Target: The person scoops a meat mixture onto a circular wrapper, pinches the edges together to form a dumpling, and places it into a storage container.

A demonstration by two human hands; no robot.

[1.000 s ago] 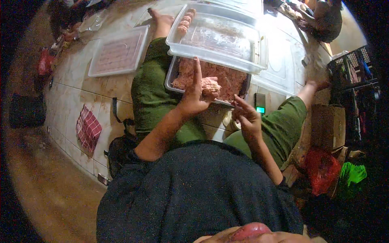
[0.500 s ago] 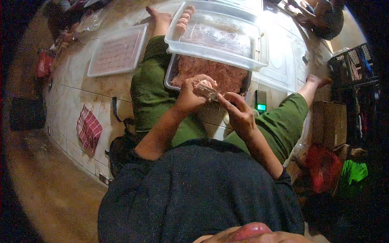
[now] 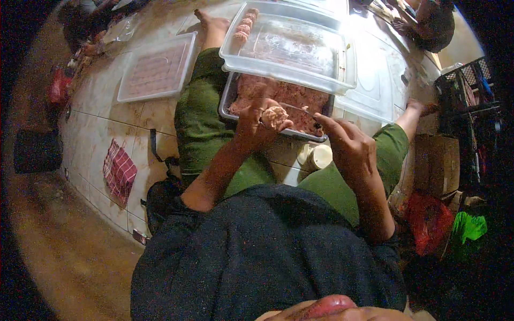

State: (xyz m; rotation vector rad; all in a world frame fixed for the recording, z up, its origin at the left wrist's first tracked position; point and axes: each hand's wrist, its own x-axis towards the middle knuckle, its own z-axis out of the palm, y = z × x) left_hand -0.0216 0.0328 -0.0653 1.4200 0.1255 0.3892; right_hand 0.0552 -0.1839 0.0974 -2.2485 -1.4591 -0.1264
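Observation:
My left hand [image 3: 256, 125] cradles a lump of pale minced mixture [image 3: 275, 116], some fingers blurred. My right hand [image 3: 350, 147] grips a thin metal utensil [image 3: 304, 110], held just right of the lump. Beneath both is a rimmed tub [image 3: 321, 136] of pink mince [image 3: 305, 93]. A clear plastic container [image 3: 289, 75] overlaps the tub's far side and has a row of shaped lumps [image 3: 245, 27] along its left. A round cream container [image 3: 321, 157] sits below my right hand.
A lidded container of pink pieces [image 3: 155, 69] lies left, above a checked cloth [image 3: 119, 168]. A clear lid [image 3: 369, 101] is at right, near a black crate [image 3: 463, 85], cardboard box [image 3: 436, 160] and red bag [image 3: 428, 219]. Two other people [image 3: 431, 29] [image 3: 75, 18] occupy the upper corners.
My right hand has shifted right and the utensil has come away from the lump in my left hand. The small scale seen earlier is now hidden behind my right hand.

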